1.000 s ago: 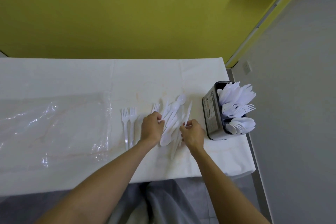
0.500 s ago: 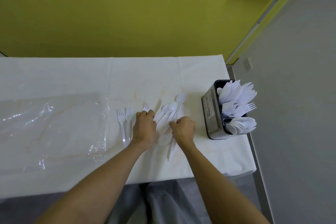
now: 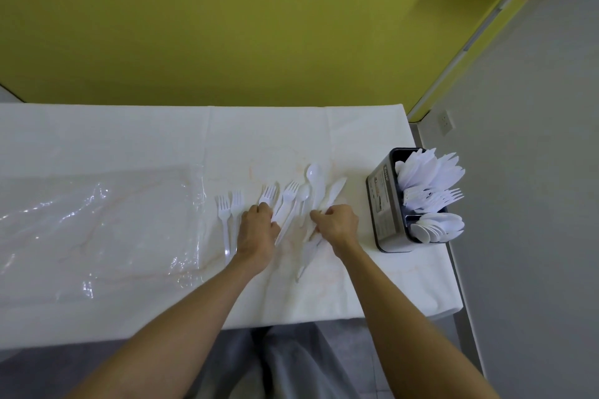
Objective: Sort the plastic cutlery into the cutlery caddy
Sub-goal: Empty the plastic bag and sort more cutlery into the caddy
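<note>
Head view: white-covered table carries a clear plastic sheet, lying left of the left fingers. Stocked cutlery caddy stands right of the right fingers, apart from them. Left hand curls its fingers round a fork. Right hand pinches a knife. Spoons lie just beyond the fingertips.
</note>
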`<state>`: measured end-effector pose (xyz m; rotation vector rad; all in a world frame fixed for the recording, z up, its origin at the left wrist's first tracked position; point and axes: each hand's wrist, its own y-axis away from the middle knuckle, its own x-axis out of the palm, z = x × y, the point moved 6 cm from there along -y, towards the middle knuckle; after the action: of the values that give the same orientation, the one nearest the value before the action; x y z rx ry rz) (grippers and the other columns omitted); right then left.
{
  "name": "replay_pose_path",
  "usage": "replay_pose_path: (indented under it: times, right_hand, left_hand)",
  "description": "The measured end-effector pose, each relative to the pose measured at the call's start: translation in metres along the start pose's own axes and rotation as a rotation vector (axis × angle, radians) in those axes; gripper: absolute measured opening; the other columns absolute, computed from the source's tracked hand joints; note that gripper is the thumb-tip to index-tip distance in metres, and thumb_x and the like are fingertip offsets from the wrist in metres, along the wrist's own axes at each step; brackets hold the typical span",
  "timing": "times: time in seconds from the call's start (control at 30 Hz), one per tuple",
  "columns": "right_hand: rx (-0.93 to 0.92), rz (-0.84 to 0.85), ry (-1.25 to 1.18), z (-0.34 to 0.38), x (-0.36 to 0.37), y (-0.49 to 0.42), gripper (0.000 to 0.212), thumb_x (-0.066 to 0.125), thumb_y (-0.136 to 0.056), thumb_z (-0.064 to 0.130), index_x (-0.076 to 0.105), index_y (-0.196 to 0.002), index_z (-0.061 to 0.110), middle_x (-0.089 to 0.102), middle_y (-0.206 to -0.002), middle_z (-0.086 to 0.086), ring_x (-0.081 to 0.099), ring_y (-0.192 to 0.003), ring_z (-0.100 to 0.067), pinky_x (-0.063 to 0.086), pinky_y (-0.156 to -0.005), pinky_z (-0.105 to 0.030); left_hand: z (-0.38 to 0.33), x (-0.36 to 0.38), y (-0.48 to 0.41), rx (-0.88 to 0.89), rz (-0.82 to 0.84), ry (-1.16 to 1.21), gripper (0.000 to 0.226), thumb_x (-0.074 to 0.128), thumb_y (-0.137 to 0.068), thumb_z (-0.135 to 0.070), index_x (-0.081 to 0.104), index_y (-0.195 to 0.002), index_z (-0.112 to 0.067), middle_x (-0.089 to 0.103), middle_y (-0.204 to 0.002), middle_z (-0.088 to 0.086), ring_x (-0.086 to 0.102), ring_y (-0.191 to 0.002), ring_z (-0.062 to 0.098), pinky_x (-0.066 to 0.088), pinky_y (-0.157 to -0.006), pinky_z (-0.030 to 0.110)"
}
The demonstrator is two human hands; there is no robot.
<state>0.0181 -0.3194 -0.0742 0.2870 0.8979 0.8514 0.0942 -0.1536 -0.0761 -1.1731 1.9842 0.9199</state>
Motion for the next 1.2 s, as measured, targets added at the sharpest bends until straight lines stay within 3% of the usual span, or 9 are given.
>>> replay_pose_path:
  times: [0.13,0.23,0.33,0.47,0.63,0.77,0.93,1.03,1.2]
  right_hand:
    - [-0.002,0.027,-0.183,-0.012,-0.019,0.005,0.013,0.063,-0.084,0.015,0.067,-0.085,0.003,0.072,-0.073,-0.006,0.062,-0.058,-0.013,0.054,-0.059,-0.029]
    - [-0.005,0.042,-0.271,-0.021,-0.033,0.011,0.008,0.061,-0.087,0.008,0.065,-0.087,0.001,0.071,-0.073,-0.008,0.060,-0.057,-0.013,0.051,-0.054,-0.021]
    - [0.021,0.077,-0.247,-0.034,-0.035,0.016,0.011,0.059,-0.088,0.009,0.067,-0.082,0.004,0.068,-0.073,-0.010,0.057,-0.059,-0.015,0.052,-0.057,-0.022]
    - [0.038,0.048,-0.181,-0.050,-0.037,0.019,0.014,0.062,-0.088,0.016,0.065,-0.091,0.003,0.064,-0.074,-0.007,0.058,-0.059,-0.015,0.053,-0.058,-0.024]
    - [0.013,0.016,-0.068,-0.059,-0.039,0.022,0.013,0.065,-0.087,0.015,0.063,-0.090,0.003,0.065,-0.077,-0.007,0.060,-0.059,-0.015,0.050,-0.053,-0.021]
    - [0.015,0.000,-0.045,-0.061,-0.038,0.021,0.018,0.063,-0.086,0.015,0.063,-0.094,-0.002,0.069,-0.085,-0.015,0.062,-0.062,-0.017,0.055,-0.057,-0.025]
    - [-0.029,0.016,-0.045,-0.046,-0.031,0.020,0.015,0.068,-0.084,0.015,0.065,-0.087,0.001,0.071,-0.083,-0.013,0.066,-0.067,-0.022,0.058,-0.064,-0.032]
    - [-0.056,0.011,0.010,-0.033,-0.023,0.025,0.016,0.069,-0.081,0.013,0.067,-0.083,-0.003,0.071,-0.078,-0.016,0.065,-0.058,-0.022,0.058,-0.063,-0.032]
    - [-0.072,-0.053,0.122,-0.025,-0.010,0.027,0.015,0.066,-0.081,0.011,0.061,-0.073,0.000,0.065,-0.070,-0.013,0.065,-0.064,-0.028,0.058,-0.066,-0.036]
  left_hand:
    - [-0.003,0.000,0.005,-0.053,-0.013,0.137,0.003,0.055,-0.087,-0.010,0.055,-0.089,-0.009,0.057,-0.087,0.005,0.054,-0.081,0.022,0.038,-0.064,0.027]
    - [-0.016,0.007,0.011,-0.085,0.066,0.203,0.006,0.058,-0.086,-0.012,0.059,-0.091,-0.010,0.061,-0.085,0.002,0.058,-0.079,0.019,0.047,-0.066,0.030]
    - [-0.028,0.020,0.014,-0.072,0.188,0.208,0.004,0.060,-0.085,-0.009,0.057,-0.085,-0.012,0.059,-0.076,0.000,0.058,-0.076,0.019,0.049,-0.070,0.031]
    - [-0.032,0.038,0.021,-0.067,0.298,0.175,0.013,0.070,-0.080,-0.014,0.057,-0.084,-0.013,0.062,-0.081,0.003,0.061,-0.080,0.023,0.050,-0.072,0.033]
    - [-0.033,0.040,0.026,-0.034,0.302,0.075,0.009,0.067,-0.079,-0.010,0.059,-0.078,-0.006,0.061,-0.076,0.008,0.058,-0.071,0.023,0.046,-0.063,0.031]
    - [-0.026,0.032,0.024,-0.017,0.332,0.000,0.012,0.065,-0.077,-0.009,0.055,-0.070,-0.008,0.055,-0.068,0.007,0.051,-0.062,0.019,0.039,-0.057,0.028]
    - [-0.013,0.018,0.021,-0.015,0.350,-0.073,0.040,0.063,-0.077,-0.011,0.033,-0.052,-0.012,0.032,-0.052,0.002,0.033,-0.048,0.015,0.023,-0.046,0.023]
    - [-0.006,0.009,0.020,-0.023,0.325,-0.080,0.028,0.065,-0.076,-0.011,0.043,-0.058,-0.010,0.041,-0.059,0.006,0.040,-0.057,0.020,0.031,-0.054,0.028]
    - [0.009,-0.007,0.023,-0.062,0.281,0.000,0.017,0.067,-0.079,-0.013,0.051,-0.080,-0.012,0.057,-0.079,0.005,0.054,-0.075,0.023,0.038,-0.062,0.027]
